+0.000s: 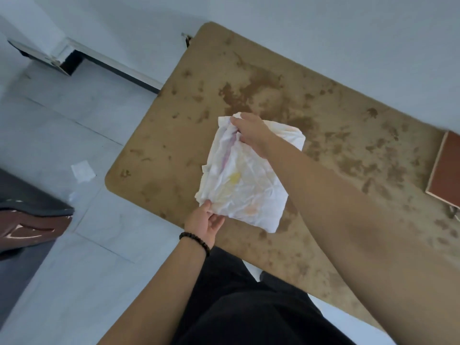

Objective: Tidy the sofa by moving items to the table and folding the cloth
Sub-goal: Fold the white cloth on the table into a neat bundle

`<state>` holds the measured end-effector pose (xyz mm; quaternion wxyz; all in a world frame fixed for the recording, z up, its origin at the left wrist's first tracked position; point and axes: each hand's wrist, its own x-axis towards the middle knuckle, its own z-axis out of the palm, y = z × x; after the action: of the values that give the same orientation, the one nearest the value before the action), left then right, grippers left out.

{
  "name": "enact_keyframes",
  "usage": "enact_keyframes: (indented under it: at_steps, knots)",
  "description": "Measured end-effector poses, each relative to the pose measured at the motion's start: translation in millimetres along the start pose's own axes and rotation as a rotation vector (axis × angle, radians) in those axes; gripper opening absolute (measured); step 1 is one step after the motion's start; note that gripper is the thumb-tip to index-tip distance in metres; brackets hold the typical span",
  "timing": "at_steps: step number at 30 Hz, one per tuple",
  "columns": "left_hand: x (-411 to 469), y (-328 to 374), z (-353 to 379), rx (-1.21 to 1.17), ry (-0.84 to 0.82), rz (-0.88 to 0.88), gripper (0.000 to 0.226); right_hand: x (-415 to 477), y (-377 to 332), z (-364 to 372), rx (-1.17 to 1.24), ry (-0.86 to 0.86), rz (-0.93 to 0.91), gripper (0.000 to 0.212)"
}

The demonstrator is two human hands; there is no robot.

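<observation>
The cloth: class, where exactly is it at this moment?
In the head view, the cloth sits mid-frame over the brown table, gripped by the left hand and right hand.

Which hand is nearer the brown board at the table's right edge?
Right. The right hand grips the cloth's far end, closer to the board; the left hand holds the near corner, farther off.

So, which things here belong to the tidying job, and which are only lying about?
Belong to the job:
cloth, held by left hand and right hand
table
sofa

Only lying about:
paper scrap on the floor
brown board on the table's edge
</observation>
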<state>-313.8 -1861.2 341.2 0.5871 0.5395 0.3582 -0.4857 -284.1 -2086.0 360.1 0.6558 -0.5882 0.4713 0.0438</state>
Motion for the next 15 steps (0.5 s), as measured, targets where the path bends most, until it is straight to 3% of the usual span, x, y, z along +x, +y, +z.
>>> enact_keyframes:
  at_steps: [2, 4, 6, 8, 10, 11, 15]
  knots:
    - [2, 9, -4, 0.104, -0.005, 0.018, 0.027, -13, 7, -7, -0.001, 0.120, -0.108, 0.047]
    - [-1, 14, -2, 0.300, 0.102, 0.127, 0.035, -34, 17, -22, -0.077, 0.249, -0.246, 0.039]
    - [-3, 14, 0, 0.573, 0.247, 0.415, 0.049, -56, 38, -38, -0.264, 0.369, -0.354, 0.038]
    - [0, 18, 5, 0.984, 0.245, 0.877, 0.055, -74, 65, -45, -0.568, 0.503, -0.427, 0.041]
    - [14, 24, 22, 1.359, 0.131, 1.291, 0.055, -81, 101, -41, -0.783, 0.624, -0.485, 0.046]
    - [25, 27, 35, 1.496, 0.039, 1.408, 0.055, -85, 118, -35, -0.831, 0.651, -0.488, 0.050]
    - [71, 45, 98, 2.102, -0.251, 1.520, 0.059, -103, 174, -1, -1.003, 0.459, -0.394, 0.068]
